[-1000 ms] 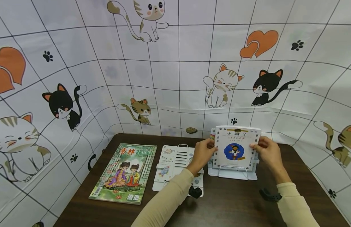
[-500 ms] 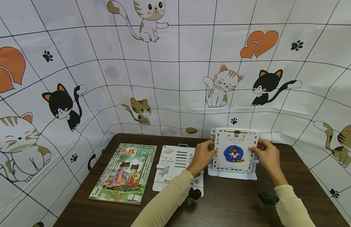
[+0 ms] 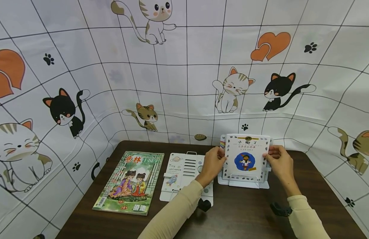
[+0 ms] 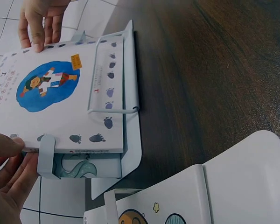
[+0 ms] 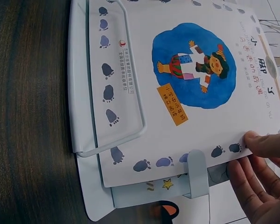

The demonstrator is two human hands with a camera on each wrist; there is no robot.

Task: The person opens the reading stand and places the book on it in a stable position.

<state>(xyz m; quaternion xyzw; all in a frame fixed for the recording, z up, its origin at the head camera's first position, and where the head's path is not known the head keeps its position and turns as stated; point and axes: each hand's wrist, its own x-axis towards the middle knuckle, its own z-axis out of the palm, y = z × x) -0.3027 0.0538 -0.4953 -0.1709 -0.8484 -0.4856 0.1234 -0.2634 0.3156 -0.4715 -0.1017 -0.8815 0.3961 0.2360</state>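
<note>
A white picture book (image 3: 247, 157) with a blue round picture on its cover leans upright on a pale metal book stand (image 3: 243, 184). My left hand (image 3: 212, 165) pinches its left edge, thumb on the cover and fingers behind. At the opposite edge, my right hand (image 3: 280, 166) grips the same way, as the right wrist view shows. A wire holder (image 4: 94, 88) crosses in front of the lower cover. One side clip (image 5: 197, 173) of the stand overlaps the book's edge below my right hand's fingers.
Left of the book, a second stand (image 3: 177, 174) printed "Tiny universe" lies flat, partly under my left forearm. Further left is a green magazine (image 3: 132, 184) on the dark wooden table (image 3: 238, 215). A cat-printed cloth (image 3: 172, 83) hangs behind the table.
The book has come down, its lower edge now behind the wire holder, and shifted slightly left. Both hands have kept their hold, and the right hand has moved a little inward with it.
</note>
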